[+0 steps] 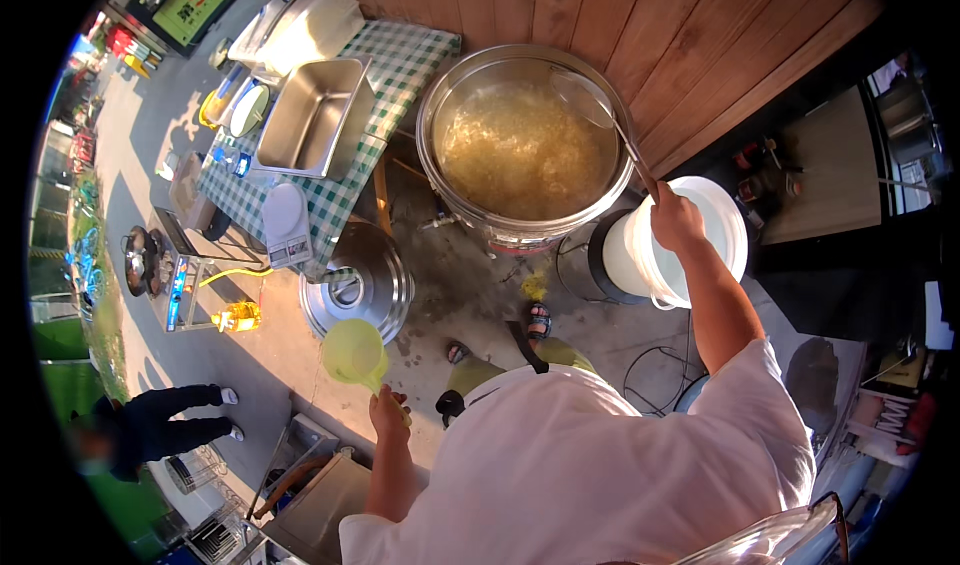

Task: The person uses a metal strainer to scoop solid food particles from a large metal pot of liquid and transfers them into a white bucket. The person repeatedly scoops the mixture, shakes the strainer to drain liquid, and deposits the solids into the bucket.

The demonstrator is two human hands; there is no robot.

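My left hand (389,413) grips the handle of a pale green plastic ladle (354,351), held out over the ground beside a round metal lid (375,265). With my right hand (676,218) I hold the long handle of a wire-mesh skimmer (582,98), whose round head lies over the far right side of a large steel pot (525,223). Bubbling yellowish liquid (517,152) fills much of the pot. Under my right forearm stands a white plastic bucket (738,246), partly hidden by the arm.
A table with a green checked cloth (409,54) holds a deep steel pan (363,107), a kitchen scale (286,223) and a clear plastic bin (337,9). A wooden wall (570,2) rises behind the pot. A bottle of yellow oil (241,316) stands at left. Another person (176,415) stands at lower left.
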